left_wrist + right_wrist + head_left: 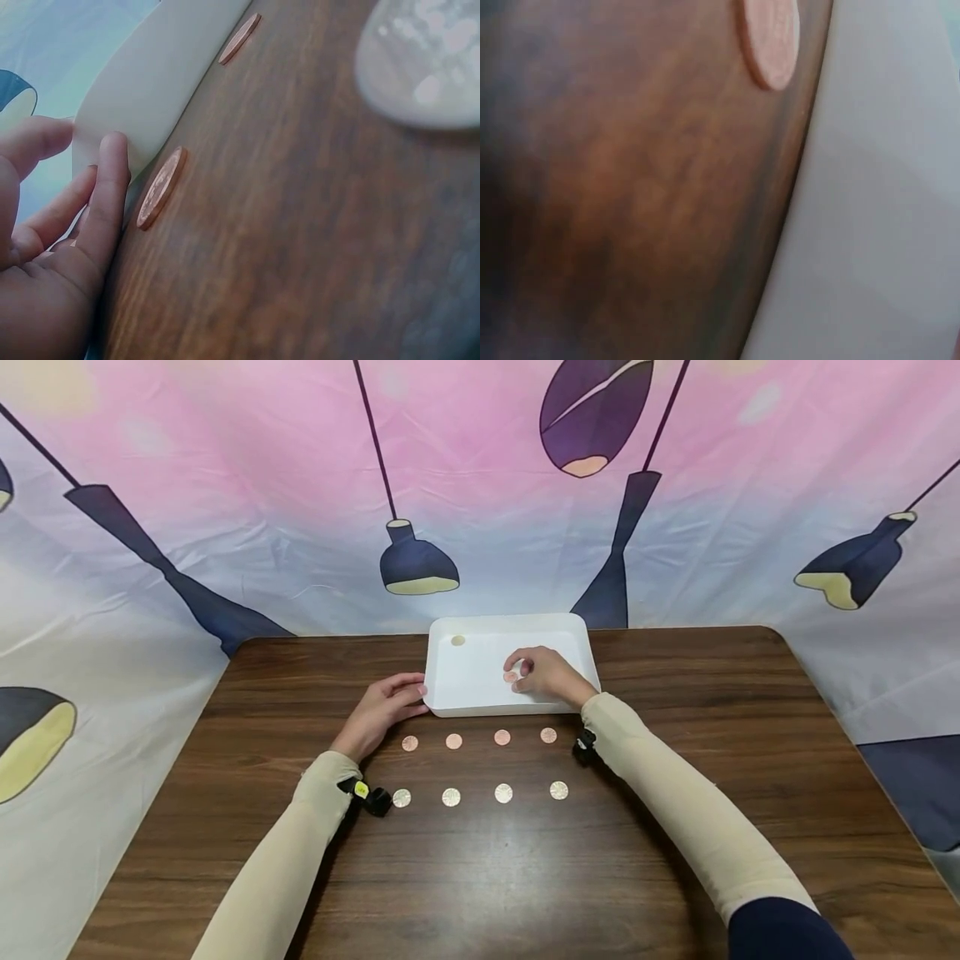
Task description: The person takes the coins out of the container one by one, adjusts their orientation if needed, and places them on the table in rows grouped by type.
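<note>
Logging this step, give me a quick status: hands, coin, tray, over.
Right hand pinches a copper coin over the white tray. Left hand open, fingers against the tray's left edge. Eight coins in two rows on the table; nothing blocking.

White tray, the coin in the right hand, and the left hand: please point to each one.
White tray (480, 693): head view, near rim.
Coin (511, 677): head view, its face.
Left hand (382, 706): head view, back of hand.

white tray (480, 697), copper coins (502, 737), brown table (525, 877)
</note>
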`<state>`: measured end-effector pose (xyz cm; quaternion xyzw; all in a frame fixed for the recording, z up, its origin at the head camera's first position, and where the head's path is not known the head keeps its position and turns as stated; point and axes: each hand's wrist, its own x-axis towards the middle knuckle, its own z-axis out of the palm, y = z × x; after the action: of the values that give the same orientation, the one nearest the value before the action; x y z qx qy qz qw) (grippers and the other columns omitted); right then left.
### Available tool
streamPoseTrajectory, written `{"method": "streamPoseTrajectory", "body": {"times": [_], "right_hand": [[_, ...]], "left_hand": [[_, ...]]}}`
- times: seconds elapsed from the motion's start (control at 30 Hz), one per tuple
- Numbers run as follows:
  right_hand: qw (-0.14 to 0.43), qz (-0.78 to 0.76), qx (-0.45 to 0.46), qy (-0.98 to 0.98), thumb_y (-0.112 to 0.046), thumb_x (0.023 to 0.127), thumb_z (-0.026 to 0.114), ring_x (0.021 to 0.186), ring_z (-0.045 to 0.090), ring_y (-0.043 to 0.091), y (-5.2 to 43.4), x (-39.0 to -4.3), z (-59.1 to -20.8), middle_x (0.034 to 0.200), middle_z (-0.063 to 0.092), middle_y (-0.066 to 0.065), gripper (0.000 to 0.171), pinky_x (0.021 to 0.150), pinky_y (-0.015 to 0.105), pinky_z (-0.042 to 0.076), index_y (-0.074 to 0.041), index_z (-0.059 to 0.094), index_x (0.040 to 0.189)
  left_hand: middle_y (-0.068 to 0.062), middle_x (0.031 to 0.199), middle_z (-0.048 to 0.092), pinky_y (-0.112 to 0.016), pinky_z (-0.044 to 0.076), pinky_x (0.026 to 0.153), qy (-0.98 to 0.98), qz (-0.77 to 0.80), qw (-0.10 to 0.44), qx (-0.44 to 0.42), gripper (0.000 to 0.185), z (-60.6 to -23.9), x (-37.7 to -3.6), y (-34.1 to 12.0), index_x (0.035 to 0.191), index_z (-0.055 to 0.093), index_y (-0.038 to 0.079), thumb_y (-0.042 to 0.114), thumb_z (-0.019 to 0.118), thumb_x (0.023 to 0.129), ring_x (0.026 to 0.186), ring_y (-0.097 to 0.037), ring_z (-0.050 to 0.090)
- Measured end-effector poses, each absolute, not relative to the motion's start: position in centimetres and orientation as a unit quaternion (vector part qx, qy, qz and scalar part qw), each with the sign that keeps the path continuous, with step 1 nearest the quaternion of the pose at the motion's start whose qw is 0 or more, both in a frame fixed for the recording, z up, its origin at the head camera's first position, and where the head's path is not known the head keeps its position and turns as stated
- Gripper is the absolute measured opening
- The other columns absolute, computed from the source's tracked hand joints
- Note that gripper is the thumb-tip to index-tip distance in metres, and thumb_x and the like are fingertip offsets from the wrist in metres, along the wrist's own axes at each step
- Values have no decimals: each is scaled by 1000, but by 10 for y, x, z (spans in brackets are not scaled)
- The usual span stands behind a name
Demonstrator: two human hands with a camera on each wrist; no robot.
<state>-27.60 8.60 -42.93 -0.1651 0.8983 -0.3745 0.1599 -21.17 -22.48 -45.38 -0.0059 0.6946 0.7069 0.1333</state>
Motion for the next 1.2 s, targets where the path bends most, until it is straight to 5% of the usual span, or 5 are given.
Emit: {"method": "streamPoseTrajectory", "body": {"times": [0.2, 0.83, 1.2], "right_hand": [[148, -382, -199, 890, -1, 95, 75, 87, 49, 23, 89, -272, -432, 99, 56, 6, 21, 78, 34, 42, -10, 66, 112], [137, -315, -278, 897, 1, 100, 59, 90, 62, 25, 94, -265, -422, 105, 72, 13, 31, 82, 37, 53, -2, 72, 127], [102, -294, -298, 902, -9, 99, 72, 93, 60, 24, 118, -256, -406, 106, 72, 10, 20, 84, 39, 52, -3, 78, 118]], "left_hand": [[-27, 146, 53, -30, 61, 97, 695, 707, 133, -4, 51, -455, -211, -225, 150, 48, -9, 11, 64, 106, 112, -14, 66], [-33, 147, 52, -30, 61, 97, 687, 714, 132, 2, 51, -452, -211, -222, 150, 48, -11, 8, 63, 106, 109, -14, 69], [-31, 147, 52, -29, 61, 97, 694, 707, 134, -3, 51, -452, -211, -223, 151, 47, -10, 10, 63, 107, 110, -13, 67]]}}
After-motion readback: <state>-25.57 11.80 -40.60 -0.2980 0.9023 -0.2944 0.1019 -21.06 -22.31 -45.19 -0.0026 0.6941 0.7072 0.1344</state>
